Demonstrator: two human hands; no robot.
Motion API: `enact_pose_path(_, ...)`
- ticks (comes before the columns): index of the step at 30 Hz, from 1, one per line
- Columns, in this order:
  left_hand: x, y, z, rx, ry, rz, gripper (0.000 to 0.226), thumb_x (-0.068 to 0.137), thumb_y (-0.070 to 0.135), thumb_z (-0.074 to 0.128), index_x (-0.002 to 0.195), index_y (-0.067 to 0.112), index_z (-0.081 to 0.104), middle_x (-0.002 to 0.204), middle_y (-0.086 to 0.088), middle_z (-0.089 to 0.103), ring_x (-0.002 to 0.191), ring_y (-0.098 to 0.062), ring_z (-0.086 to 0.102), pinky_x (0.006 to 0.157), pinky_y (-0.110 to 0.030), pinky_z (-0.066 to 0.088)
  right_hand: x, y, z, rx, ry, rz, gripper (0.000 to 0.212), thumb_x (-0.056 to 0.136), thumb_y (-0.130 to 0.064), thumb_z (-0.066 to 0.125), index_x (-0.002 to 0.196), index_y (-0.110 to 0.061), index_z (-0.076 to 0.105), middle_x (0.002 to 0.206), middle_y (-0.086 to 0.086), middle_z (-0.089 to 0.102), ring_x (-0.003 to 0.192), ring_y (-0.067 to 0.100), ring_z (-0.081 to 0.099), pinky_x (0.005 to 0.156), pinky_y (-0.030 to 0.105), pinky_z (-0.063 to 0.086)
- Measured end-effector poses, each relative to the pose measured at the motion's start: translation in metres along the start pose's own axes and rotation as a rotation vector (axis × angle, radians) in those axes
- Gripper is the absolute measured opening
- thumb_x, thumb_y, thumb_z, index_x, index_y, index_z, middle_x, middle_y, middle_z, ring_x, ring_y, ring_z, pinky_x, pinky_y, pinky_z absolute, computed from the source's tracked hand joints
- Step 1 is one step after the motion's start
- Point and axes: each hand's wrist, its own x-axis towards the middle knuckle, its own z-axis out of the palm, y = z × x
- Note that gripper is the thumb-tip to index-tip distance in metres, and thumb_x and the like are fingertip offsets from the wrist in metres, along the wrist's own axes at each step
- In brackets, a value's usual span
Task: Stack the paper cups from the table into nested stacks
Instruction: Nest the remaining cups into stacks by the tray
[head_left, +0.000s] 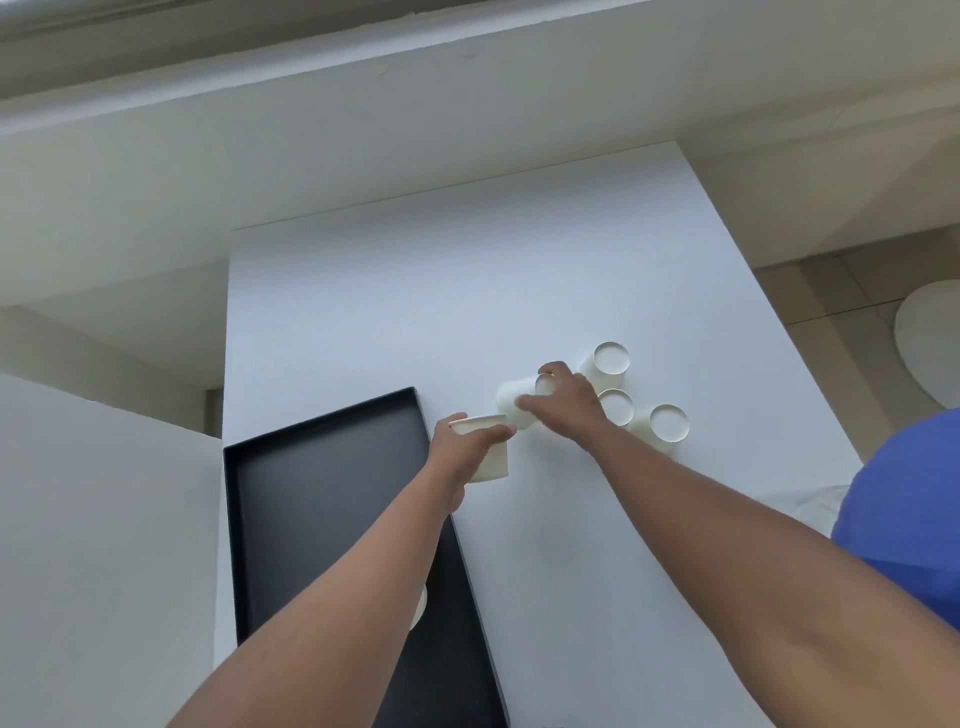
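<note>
My left hand (462, 449) grips a white paper cup (491, 457) held upright, mouth up, just right of the black tray's far corner. My right hand (563, 402) is closed around a second white cup (514, 402), tilted on its side just above the first one. Three more white cups stand upside down on the white table (467, 291) behind and right of my right hand: one at the back (610, 358), one in the middle (618, 406) partly hidden by my hand, one at the right (667, 423).
A black rectangular tray (322, 493) lies at the table's left front, under my left forearm. A white cup-like object (420, 605) in the tray peeks out beside that forearm. A white wall rises behind the table. A white rounded seat (930, 343) stands on the floor at the right.
</note>
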Motion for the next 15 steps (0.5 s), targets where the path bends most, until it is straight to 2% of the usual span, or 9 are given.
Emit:
enact_pose_path(2,-0.004,0.000,0.000,0.002,-0.018,0.019,0.092,0.076,0.030,0.087,0.151,0.027,0.033,0.135,-0.001,0.053,0.118,-0.022,0.057,0.102,-0.040,0.050,-0.004,-0.002,-0.006,0.362,-0.065,0.073,0.049,0.078,-0.036,0.075,0.121,-0.027,0.052,0.114,0.001,0.054,0.091,0.022,0.065,0.089,0.036,0.056)
enact_pose_path(3,-0.008,0.000,-0.001,0.015,-0.031,0.031,0.093,0.076,0.030,0.086,0.152,0.028,0.032,0.136,-0.001,0.052,0.118,-0.022,0.057,0.100,-0.038,0.050,-0.006,-0.003,-0.008,0.496,-0.100,0.101,0.049,0.079,-0.032,0.077,0.120,-0.024,0.053,0.113,0.001,0.055,0.086,0.020,0.067,0.091,0.037,0.057)
enact_pose_path(5,-0.016,0.002,-0.001,0.045,-0.045,0.053,0.093,0.077,0.029,0.086,0.153,0.030,0.031,0.135,-0.001,0.051,0.115,-0.021,0.056,0.087,-0.031,0.050,-0.008,-0.002,-0.010,0.699,-0.135,0.145,0.059,0.075,-0.028,0.082,0.123,-0.013,0.051,0.116,0.006,0.056,0.084,0.021,0.067,0.088,0.039,0.059)
enact_pose_path(7,-0.020,0.003,-0.001,0.066,-0.046,0.077,0.092,0.078,0.027,0.085,0.152,0.031,0.031,0.131,0.000,0.051,0.109,-0.018,0.057,0.074,-0.026,0.046,-0.009,0.000,-0.009,0.838,-0.171,0.165,0.079,0.064,-0.028,0.088,0.126,0.000,0.049,0.126,0.019,0.056,0.088,0.027,0.068,0.078,0.036,0.061)
enact_pose_path(9,-0.027,0.003,-0.001,0.081,-0.054,0.130,0.089,0.079,0.023,0.085,0.150,0.033,0.032,0.125,0.002,0.054,0.102,-0.011,0.057,0.070,-0.024,0.046,-0.017,0.001,-0.011,0.845,-0.227,0.140,0.088,0.058,-0.029,0.090,0.127,0.005,0.048,0.127,0.026,0.059,0.089,0.030,0.070,0.073,0.034,0.060)
enact_pose_path(10,-0.029,0.004,-0.001,0.091,-0.063,0.154,0.085,0.079,0.021,0.084,0.147,0.033,0.034,0.122,0.004,0.057,0.101,-0.008,0.058,0.069,-0.025,0.046,-0.020,0.002,-0.011,0.828,-0.256,0.123,0.084,0.060,-0.029,0.090,0.125,0.005,0.049,0.125,0.025,0.061,0.089,0.029,0.071,0.074,0.035,0.060)
enact_pose_path(13,-0.036,0.004,-0.001,0.138,-0.100,0.224,0.070,0.080,0.012,0.081,0.136,0.030,0.044,0.118,0.003,0.064,0.098,-0.010,0.062,0.070,-0.026,0.049,-0.030,0.005,-0.012,0.759,-0.300,0.086,0.054,0.073,-0.027,0.086,0.108,-0.007,0.050,0.114,0.015,0.066,0.092,0.025,0.069,0.084,0.040,0.060)
enact_pose_path(15,-0.041,0.003,-0.002,0.168,-0.117,0.241,0.068,0.078,0.010,0.081,0.133,0.029,0.046,0.117,0.003,0.065,0.099,-0.011,0.063,0.070,-0.026,0.049,-0.034,0.006,-0.013,0.700,-0.313,0.054,0.049,0.073,-0.028,0.086,0.102,-0.013,0.049,0.106,0.010,0.067,0.090,0.022,0.068,0.088,0.040,0.058)
